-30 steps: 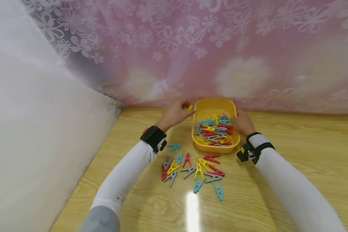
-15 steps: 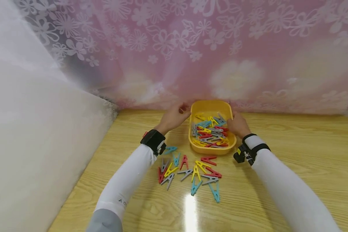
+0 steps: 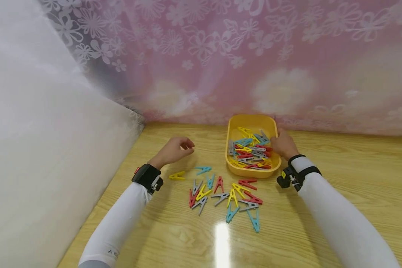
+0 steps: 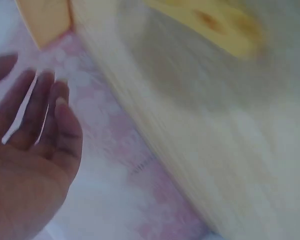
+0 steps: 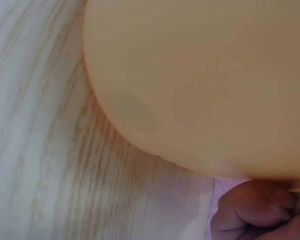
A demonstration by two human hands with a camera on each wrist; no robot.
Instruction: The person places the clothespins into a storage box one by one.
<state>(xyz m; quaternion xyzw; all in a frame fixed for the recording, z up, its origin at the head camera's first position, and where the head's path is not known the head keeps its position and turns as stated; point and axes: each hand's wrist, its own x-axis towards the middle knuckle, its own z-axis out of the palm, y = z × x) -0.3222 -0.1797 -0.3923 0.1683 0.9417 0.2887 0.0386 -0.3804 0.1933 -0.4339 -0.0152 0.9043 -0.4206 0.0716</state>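
Observation:
My right hand [image 3: 284, 144] grips the right rim of a yellow plastic basin [image 3: 251, 172]. In the right wrist view, the curled fingers [image 5: 255, 210] lie at the edge of the basin wall [image 5: 190, 90]. The basin holds a pile of red, yellow, blue and grey clothespins [image 3: 251, 152]. My left hand [image 3: 174, 150] hovers left of the basin, its fingers loosely bent and holding nothing. Just below it, a lone yellow clothespin [image 3: 177, 175] lies on the table; the left wrist view shows a yellow clothespin [image 4: 210, 25] too, blurred, beyond the open palm [image 4: 30, 175].
Several loose clothespins, among them a blue clothespin [image 3: 203, 170] and a red clothespin [image 3: 219, 184], are scattered on the wooden table [image 3: 174, 238] in front of the basin. A pink floral curtain [image 3: 201, 67] hangs behind. White sheeting [image 3: 53, 130] borders the left side.
My left hand let a yellow clothespin go into the basin, then moved left and toward me, over the table by the lone yellow clothespin. The right hand stays on the rim.

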